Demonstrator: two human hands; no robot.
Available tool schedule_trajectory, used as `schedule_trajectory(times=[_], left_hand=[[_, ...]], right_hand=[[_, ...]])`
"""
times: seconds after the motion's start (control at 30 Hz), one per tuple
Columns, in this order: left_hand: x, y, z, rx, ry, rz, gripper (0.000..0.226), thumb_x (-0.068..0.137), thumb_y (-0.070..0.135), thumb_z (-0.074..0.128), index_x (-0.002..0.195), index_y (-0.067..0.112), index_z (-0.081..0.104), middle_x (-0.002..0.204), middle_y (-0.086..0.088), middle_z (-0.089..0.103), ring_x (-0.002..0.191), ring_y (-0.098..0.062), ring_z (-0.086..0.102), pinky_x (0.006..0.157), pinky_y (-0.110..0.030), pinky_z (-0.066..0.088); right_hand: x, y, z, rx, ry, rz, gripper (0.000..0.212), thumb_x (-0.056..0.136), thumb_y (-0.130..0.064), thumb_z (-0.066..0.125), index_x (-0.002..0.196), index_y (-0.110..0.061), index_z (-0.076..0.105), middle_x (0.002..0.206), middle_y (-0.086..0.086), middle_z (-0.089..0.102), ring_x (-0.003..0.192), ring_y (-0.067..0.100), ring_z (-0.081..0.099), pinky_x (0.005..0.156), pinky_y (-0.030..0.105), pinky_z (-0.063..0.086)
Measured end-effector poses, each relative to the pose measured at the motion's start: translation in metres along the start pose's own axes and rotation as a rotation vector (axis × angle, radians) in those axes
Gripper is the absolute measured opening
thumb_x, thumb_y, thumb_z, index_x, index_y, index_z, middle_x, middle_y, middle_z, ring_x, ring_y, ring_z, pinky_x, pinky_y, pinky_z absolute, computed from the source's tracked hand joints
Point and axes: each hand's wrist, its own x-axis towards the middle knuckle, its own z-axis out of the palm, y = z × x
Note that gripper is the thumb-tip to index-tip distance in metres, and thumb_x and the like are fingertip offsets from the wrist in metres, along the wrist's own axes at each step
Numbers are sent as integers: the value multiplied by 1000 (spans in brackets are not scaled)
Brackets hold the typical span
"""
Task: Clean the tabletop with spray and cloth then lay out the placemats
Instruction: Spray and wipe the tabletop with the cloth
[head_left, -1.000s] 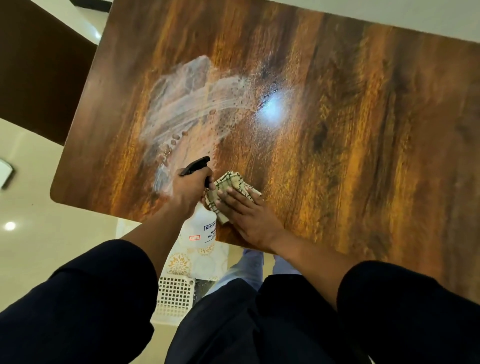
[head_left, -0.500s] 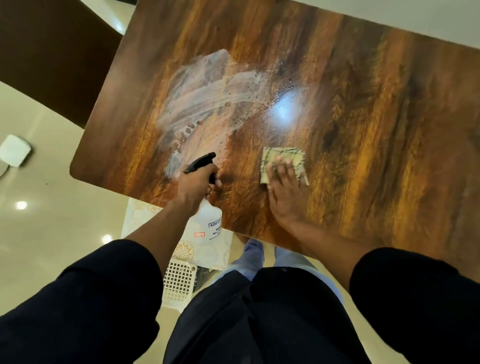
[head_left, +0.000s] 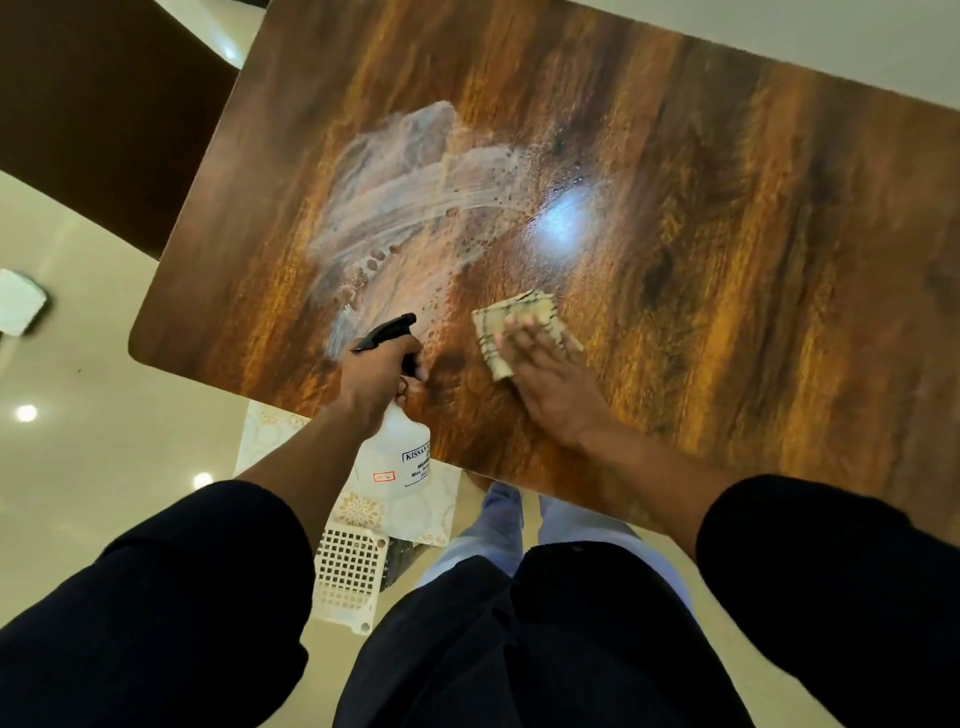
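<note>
A glossy wood-grain tabletop (head_left: 727, 249) fills the view, with a whitish smear of spray (head_left: 405, 202) and droplets on its left half. My left hand (head_left: 376, 379) grips the neck of a white spray bottle (head_left: 400, 457) with a black trigger head, held over the table's near edge. My right hand (head_left: 550, 384) lies flat with straight fingers pressing a folded beige checked cloth (head_left: 519, 322) onto the table, to the right of the bottle. Patterned placemats (head_left: 415, 509) lie below the table edge, partly hidden by the bottle.
A white lattice basket (head_left: 348, 577) stands on the pale floor under the placemats, beside my legs. A dark brown panel (head_left: 93, 104) stands at the upper left. A small white object (head_left: 21, 306) lies on the floor at the far left.
My right hand has slid the cloth away from the near edge and rightward across the table. My left hand with the bottle has barely moved.
</note>
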Motion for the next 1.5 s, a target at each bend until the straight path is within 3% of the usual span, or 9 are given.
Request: schedule_trajectory(times=[0.23, 0.33, 0.57, 0.7, 0.83, 1.03, 1.2, 1.37, 1.5], left_hand=[[14, 33, 34, 47, -55, 39, 23, 97, 14, 69, 76, 6, 70, 61, -9, 68, 40, -16, 39, 39, -24, 36], [18, 45, 48, 29, -47, 50, 23, 96, 16, 69, 74, 8, 69, 63, -10, 68, 41, -15, 40, 41, -24, 36], [35, 70, 91, 60, -37, 21, 20, 93, 23, 72, 76, 11, 73, 68, -10, 71, 43, -12, 41, 45, -24, 38], [48, 84, 113, 97, -38, 23, 22, 94, 22, 71, 75, 10, 72, 67, -9, 71, 40, -12, 41, 43, -26, 37], [62, 96, 126, 132, -43, 25, 24, 94, 22, 70, 73, 11, 71, 65, -8, 70, 39, -12, 41, 41, -24, 37], [67, 110, 141, 176, -55, 57, 23, 95, 18, 68, 74, 10, 70, 64, -8, 69, 38, -10, 42, 39, -22, 36], [78, 112, 146, 176, -50, 31, 24, 95, 22, 68, 73, 13, 71, 68, -9, 72, 44, -11, 43, 43, -24, 38], [86, 116, 146, 132, -46, 46, 21, 94, 21, 70, 75, 11, 72, 70, -11, 72, 44, -12, 43, 42, -23, 37], [91, 118, 142, 119, -43, 46, 21, 95, 20, 68, 78, 9, 71, 70, -13, 71, 45, -15, 42, 40, -22, 36]], right_hand=[[44, 101, -60, 163, 70, 624, 62, 114, -40, 25, 168, -27, -2, 175, -1, -12, 161, 22, -13, 130, 50, -4], [60, 114, -70, 177, 64, 717, 63, 114, -35, 29, 168, -26, -1, 175, 1, -13, 161, 24, -15, 129, 50, -5], [65, 74, -58, 83, -52, 304, 63, 110, -44, 20, 166, -33, -4, 173, 0, -17, 159, 26, -19, 129, 60, -1], [57, 62, -38, -15, -146, -85, 61, 109, -45, 18, 166, -33, 0, 175, -1, -10, 160, 26, -16, 129, 57, -4], [67, 96, -46, -68, -185, -228, 62, 107, -49, 10, 166, -34, 1, 175, -4, -4, 161, 22, -8, 129, 51, -8], [96, 205, -98, -13, -27, 201, 62, 111, -44, 16, 166, -29, -7, 174, 0, -10, 160, 22, -12, 131, 54, 3], [109, 290, -139, 50, 29, 484, 63, 113, -43, 21, 167, -26, -8, 174, 1, -15, 160, 23, -16, 126, 49, -10], [145, 250, -128, 95, 95, 614, 63, 113, -32, 29, 168, -25, -2, 175, 3, -10, 161, 27, -13, 129, 55, -3], [171, 172, -109, 96, 68, 376, 64, 112, -31, 30, 167, -26, -2, 175, 3, -8, 160, 28, -11, 129, 59, 0]])
